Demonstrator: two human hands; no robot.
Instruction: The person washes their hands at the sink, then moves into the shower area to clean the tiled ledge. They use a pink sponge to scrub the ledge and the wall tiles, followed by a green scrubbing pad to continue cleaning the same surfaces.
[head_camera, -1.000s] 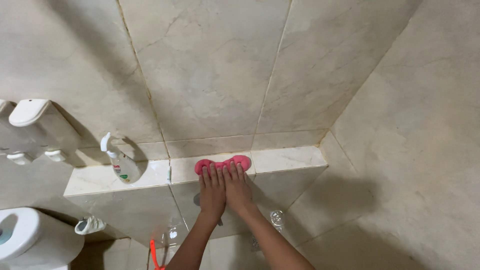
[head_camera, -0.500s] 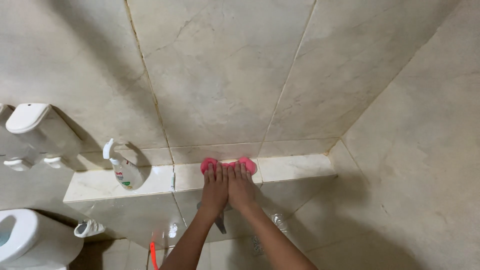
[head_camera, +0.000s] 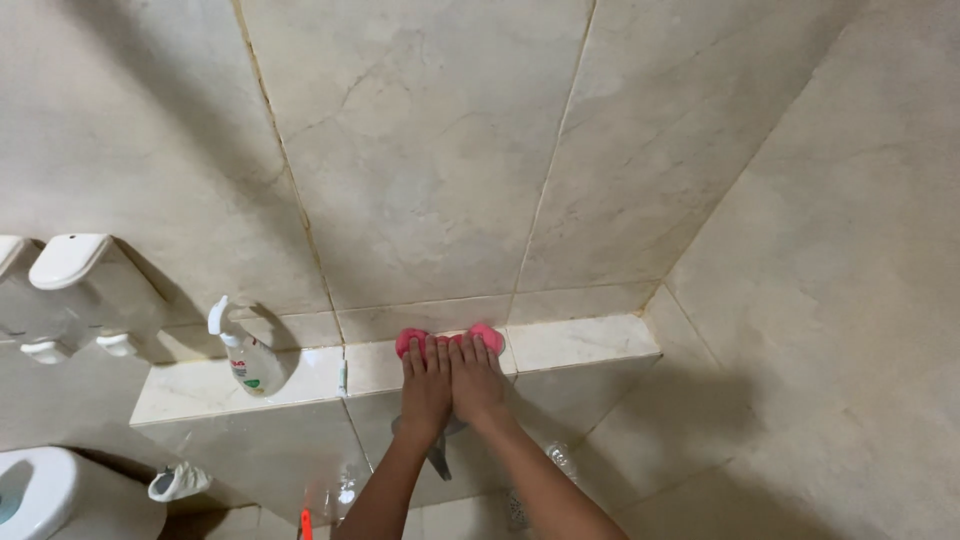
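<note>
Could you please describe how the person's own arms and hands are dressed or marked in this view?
Both forearms are bare, with no sleeves in view. The left hand and right hand wear no gloves, and no rings, watch or bracelets can be made out. The fingers are slender with short nails; finer detail is too small to tell.

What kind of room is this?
Likely a bathroom: marble-look tiled walls, a tiled ledge with a pump bottle, and a toilet at lower left. Both hands press a pink cloth on the ledge.
</note>
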